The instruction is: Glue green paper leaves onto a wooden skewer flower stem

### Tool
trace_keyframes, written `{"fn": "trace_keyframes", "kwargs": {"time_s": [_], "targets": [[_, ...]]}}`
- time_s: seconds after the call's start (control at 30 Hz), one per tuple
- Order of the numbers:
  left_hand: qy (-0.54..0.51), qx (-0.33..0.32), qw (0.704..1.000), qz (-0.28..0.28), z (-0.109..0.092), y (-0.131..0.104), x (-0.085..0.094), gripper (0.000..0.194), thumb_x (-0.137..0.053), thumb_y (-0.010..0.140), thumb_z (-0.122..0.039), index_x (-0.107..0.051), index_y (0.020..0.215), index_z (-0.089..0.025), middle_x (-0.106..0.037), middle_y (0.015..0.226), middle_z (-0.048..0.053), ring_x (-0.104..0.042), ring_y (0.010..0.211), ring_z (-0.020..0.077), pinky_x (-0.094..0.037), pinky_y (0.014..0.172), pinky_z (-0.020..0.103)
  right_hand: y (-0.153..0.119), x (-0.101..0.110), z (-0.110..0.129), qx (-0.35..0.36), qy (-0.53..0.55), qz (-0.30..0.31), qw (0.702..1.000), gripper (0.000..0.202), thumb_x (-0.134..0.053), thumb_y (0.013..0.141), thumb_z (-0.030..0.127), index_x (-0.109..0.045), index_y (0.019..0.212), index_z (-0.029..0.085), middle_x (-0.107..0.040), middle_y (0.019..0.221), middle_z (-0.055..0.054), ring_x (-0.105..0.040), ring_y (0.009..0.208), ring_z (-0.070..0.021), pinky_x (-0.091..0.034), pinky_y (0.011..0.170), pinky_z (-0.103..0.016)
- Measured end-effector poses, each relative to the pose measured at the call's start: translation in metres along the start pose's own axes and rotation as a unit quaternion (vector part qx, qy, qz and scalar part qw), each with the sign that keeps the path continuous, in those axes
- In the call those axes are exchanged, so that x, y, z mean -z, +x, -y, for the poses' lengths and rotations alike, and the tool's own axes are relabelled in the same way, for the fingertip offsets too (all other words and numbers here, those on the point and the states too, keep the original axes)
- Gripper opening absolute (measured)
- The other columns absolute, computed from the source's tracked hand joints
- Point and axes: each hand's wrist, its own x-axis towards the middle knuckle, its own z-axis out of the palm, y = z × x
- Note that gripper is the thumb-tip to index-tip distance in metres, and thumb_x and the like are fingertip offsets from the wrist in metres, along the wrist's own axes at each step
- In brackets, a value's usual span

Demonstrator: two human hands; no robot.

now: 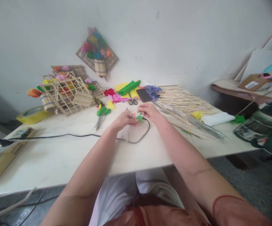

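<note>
Surface: 1 white table [62, 166], standing against a pale wall [185, 37], is spanning the view above a grey floor [269, 188].

Wall: 1 lattice panel [112, 59] with coloured paper flowers is hanging cornerwise.

Table, left: stacked lattice frames [82, 99], also bearing flowers, are leaning together; 1 yellow tape roll [33, 115] is lying beside them. 1 yellowish power strip [2, 163] is resting near the edge; a black cord [77, 135] is running across the table and curving up towards the hands.

Table, back: green paper [129, 88] is lying over yellow sheets; scissors [133, 101] and 1 dark phone [144, 95] are lying nearby.

Table, right: pale sticks [183, 99] are spreading in a heap, and 1 white roll [217, 119] is lying near them.

Room, right: 1 brown box [251, 82] is sitting on a separate ledge [227, 87].

In hand: 1 small green piece [139, 118], located over the table's middle, between the hands. Its broad face is turning towards the viewer; its outline is appearing roughly round, so the long axis cannot be told. The left hand [125, 119] is pinching its edge, fingertips together. The right hand [150, 112] is holding its fingertips just above the piece; whether they are clamping anything cannot be told.

Near the left hand: 1 bundle of green-topped wires [99, 121], its tops pointing towards the wall, its bare ends towards the person.
</note>
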Motion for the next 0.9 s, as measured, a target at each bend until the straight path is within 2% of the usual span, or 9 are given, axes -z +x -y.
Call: {"fn": "trace_keyframes", "kwargs": {"time_s": [0.1, 0.17, 0.43, 0.6, 0.9], "targets": [[-0.017, -0.044, 0.997, -0.064, 0.0002, 0.001, -0.0009, 0.027, -0.078, 0.055, -0.034, -0.067, 0.066, -0.012, -0.064, 0.06, 0.003, -0.057, 0.055, 0.0098, -0.048, 0.059, 0.023, 0.0025, -0.0034, -0.0056, 0.003, -0.005, -0.001, 1.0, 0.022, -0.075, 0.051, 0.021, -0.06, 0.066, 0.014, -0.057, 0.051, 0.002, -0.04, 0.039, -0.0036, -0.016, 0.031, -0.016], [-0.014, -0.061, 0.994, -0.085, -0.0006, 0.0009, -0.0012, 0.027, -0.077, 0.056, -0.035, -0.065, 0.063, -0.012, -0.063, 0.058, 0.003, -0.055, 0.053, 0.009, -0.046, 0.058, 0.023, 0.0036, -0.0048, -0.0082, -0.003, -0.006, 0.001, 1.0, 0.023, -0.076, 0.05, 0.021, -0.061, 0.065, 0.014, -0.054, 0.048, 0.004, -0.04, 0.038, -0.0037, -0.017, 0.03, -0.016], [0.004, -0.048, 0.997, -0.059, -0.0001, 0.0009, -0.0012, 0.029, -0.077, 0.054, -0.035, -0.066, 0.066, -0.011, -0.063, 0.058, 0.002, -0.055, 0.054, 0.0095, -0.044, 0.058, 0.023, 0.0029, 0.0003, -0.005, 0.014, 0.002, 0.0, 1.0, 0.024, -0.076, 0.052, 0.025, -0.059, 0.064, 0.013, -0.063, 0.058, -0.002, -0.042, 0.042, -0.0037, -0.02, 0.032, -0.015], [0.001, -0.071, 0.994, -0.08, 0.0009, 0.0016, -0.0012, 0.028, -0.075, 0.057, -0.036, -0.065, 0.064, -0.011, -0.062, 0.058, 0.002, -0.053, 0.053, 0.0082, -0.042, 0.056, 0.022, 0.0027, -0.0036, -0.0074, 0.001, -0.011, 0.003, 1.0, 0.027, -0.079, 0.048, 0.025, -0.061, 0.064, 0.014, -0.053, 0.048, 0.004, -0.04, 0.04, -0.0038, -0.022, 0.033, -0.015], [0.009, -0.065, 0.995, -0.075, 0.0012, 0.0016, 0.0001, 0.028, -0.075, 0.058, -0.037, -0.065, 0.065, -0.011, -0.064, 0.059, 0.003, -0.054, 0.054, 0.0091, -0.043, 0.057, 0.023, 0.0047, -0.002, -0.0104, 0.009, -0.009, 0.005, 1.0, 0.027, -0.078, 0.05, 0.027, -0.062, 0.067, 0.013, -0.055, 0.051, 0.003, -0.041, 0.041, -0.0045, -0.021, 0.033, -0.017]]}}
